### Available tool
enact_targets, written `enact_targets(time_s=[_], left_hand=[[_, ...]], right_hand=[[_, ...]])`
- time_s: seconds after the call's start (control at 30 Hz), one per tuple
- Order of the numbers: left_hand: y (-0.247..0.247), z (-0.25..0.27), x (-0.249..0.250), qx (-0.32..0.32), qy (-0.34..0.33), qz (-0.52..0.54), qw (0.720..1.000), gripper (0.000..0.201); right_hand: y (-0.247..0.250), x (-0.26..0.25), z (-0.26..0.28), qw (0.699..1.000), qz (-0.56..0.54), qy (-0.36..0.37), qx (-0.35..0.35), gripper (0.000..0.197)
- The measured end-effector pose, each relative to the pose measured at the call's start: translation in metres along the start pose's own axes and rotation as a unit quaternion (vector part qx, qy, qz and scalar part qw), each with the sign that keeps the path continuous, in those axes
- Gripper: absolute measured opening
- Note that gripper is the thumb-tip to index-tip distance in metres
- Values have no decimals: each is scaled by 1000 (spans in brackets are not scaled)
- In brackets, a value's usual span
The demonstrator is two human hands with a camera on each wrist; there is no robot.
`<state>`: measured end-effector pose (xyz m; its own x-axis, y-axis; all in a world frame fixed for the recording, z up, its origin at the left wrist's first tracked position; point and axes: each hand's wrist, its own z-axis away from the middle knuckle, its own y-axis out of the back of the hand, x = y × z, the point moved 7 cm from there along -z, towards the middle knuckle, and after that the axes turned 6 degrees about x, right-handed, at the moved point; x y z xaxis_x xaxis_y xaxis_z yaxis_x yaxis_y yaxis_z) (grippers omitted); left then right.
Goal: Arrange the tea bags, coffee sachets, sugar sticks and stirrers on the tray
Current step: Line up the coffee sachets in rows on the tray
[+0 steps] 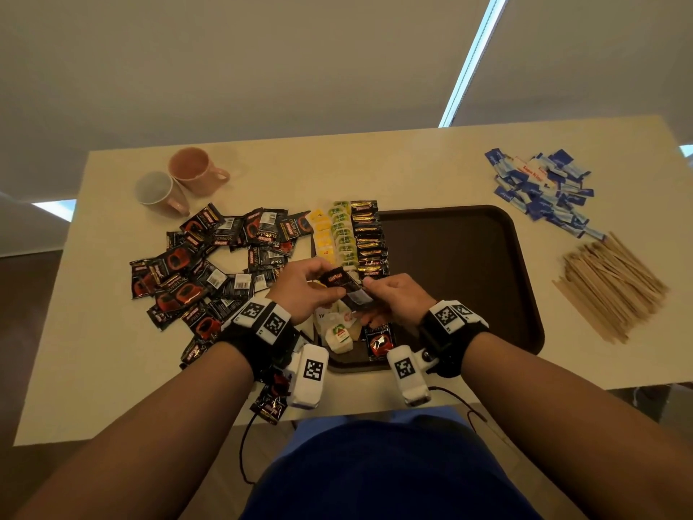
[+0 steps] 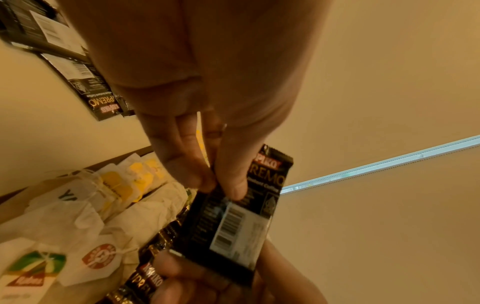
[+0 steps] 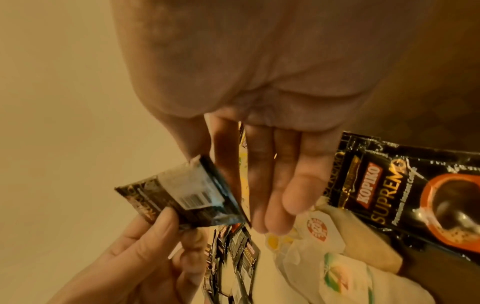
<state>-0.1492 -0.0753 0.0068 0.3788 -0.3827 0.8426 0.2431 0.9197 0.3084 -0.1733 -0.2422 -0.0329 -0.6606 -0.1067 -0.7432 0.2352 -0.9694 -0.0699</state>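
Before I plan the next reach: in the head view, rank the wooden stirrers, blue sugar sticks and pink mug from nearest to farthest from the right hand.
From the right hand:
1. Wooden stirrers, on the table right of the tray.
2. Blue sugar sticks, far right corner.
3. Pink mug, far left, across the table. Second and third are nearly too close to call.

Stirrers [image 1: 611,285] right of tray [image 1: 525,294]; mugs [image 1: 180,182] far left.

coffee sachets [image 1: 187,272]: black, red-orange | tray [image 1: 468,257]: dark brown | sugar sticks [image 1: 543,189]: blue-white | mugs [image 1: 180,182]: pink
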Motion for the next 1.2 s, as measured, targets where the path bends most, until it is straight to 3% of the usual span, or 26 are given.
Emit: enact_targets(time_s=[0.13,0.27,0.33,0.43,0.5,0.6,0.73,0.87,1.0,1.2], left_hand=[[-7,-1,9,-47,-21,-2,999,29],[-8,-2,10,-55,-22,-20,998,36],[-8,-3,5,-39,27,19,999,42],[-14,0,1,-36,113,128,985,24],[-15,-1,2,-46,116,132,983,14],[-16,-4,3,-59,78,57,994,4],[-18,-7,0,-77,62,27,995,11],[-6,-11,-9,-54,63,29,996,12],[4,-12,-17,-30,65,16,997,13],[7,-9,-20,-35,67,6,997,13]], right_hand=[[-8,4,6,997,-64,-18,-47,18],[-5,3,5,995,-84,-5,-47,21],[1,3,3,994,-100,-2,-35,20],[14,5,2,994,-108,-2,-1,18],[19,7,2,997,-78,2,8,16],[23,8,2,999,19,22,14,8],[35,8,6,984,165,54,43,3],[51,35,7,959,279,2,45,2],[55,58,4,944,324,-37,49,4],[55,67,-5,910,404,-62,67,20]])
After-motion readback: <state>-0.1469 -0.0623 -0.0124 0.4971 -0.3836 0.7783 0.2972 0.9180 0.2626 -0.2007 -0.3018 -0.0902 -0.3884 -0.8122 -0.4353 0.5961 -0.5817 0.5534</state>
